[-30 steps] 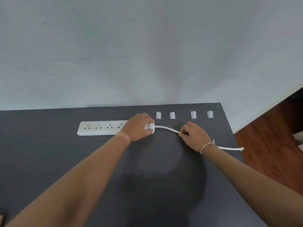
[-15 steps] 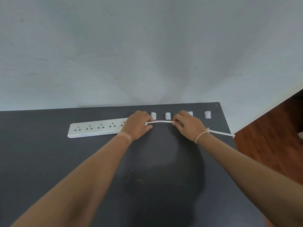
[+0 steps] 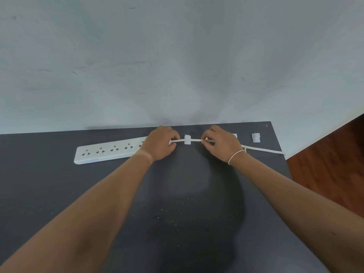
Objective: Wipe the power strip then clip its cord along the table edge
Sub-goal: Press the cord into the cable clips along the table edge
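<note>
Pinching flat white cord [image 3: 195, 141], square clip [image 3: 187, 139]

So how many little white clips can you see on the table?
3. One clip sits between the hands with the cord across it, one peeks behind the right hand, one stands far right. Hands may hide another.

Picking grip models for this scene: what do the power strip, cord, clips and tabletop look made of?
Power strip: white rigid moulded plastic by the look, smooth, slight sheen.
Cord: white, flexible, flat-looking; probably a plastic jacket, pulled straight between the hands.
Clips: small white blocks, likely hard plastic; too small to be sure.
Tabletop: dark grey, matte, even; looks like laminate, though paint is possible.
</note>
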A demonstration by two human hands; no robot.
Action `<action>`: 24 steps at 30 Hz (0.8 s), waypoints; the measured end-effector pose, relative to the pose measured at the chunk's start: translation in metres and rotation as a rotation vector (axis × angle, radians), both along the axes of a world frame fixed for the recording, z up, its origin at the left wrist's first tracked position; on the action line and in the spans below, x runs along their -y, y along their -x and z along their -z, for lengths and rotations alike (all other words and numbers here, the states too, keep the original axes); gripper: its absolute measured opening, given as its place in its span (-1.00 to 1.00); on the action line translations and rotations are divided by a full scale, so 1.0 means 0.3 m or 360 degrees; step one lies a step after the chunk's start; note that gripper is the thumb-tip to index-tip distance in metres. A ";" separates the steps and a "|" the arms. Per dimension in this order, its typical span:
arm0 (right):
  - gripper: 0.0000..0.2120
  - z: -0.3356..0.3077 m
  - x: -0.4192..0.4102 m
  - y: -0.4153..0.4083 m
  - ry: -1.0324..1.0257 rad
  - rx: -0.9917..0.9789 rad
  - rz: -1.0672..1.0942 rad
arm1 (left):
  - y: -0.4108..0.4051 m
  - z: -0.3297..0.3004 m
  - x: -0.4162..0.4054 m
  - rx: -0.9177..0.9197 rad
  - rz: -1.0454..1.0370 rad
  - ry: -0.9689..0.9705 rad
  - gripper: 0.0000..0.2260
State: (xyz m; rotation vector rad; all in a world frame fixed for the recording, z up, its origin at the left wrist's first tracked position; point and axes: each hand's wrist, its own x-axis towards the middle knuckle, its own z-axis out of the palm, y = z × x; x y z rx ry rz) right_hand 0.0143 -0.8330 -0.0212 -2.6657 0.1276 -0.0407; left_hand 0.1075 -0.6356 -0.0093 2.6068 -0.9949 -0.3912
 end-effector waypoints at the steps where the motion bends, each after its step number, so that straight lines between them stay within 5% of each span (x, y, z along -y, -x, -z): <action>1: -0.87 0.004 -0.003 0.001 0.0010 0.0007 0.0020 | -0.001 0.002 0.002 -0.0006 0.0004 0.0005 -0.81; 24: -0.87 0.029 -0.005 0.000 0.0080 0.0028 0.0058 | -0.019 0.021 0.084 -0.0173 0.0010 0.0095 -0.81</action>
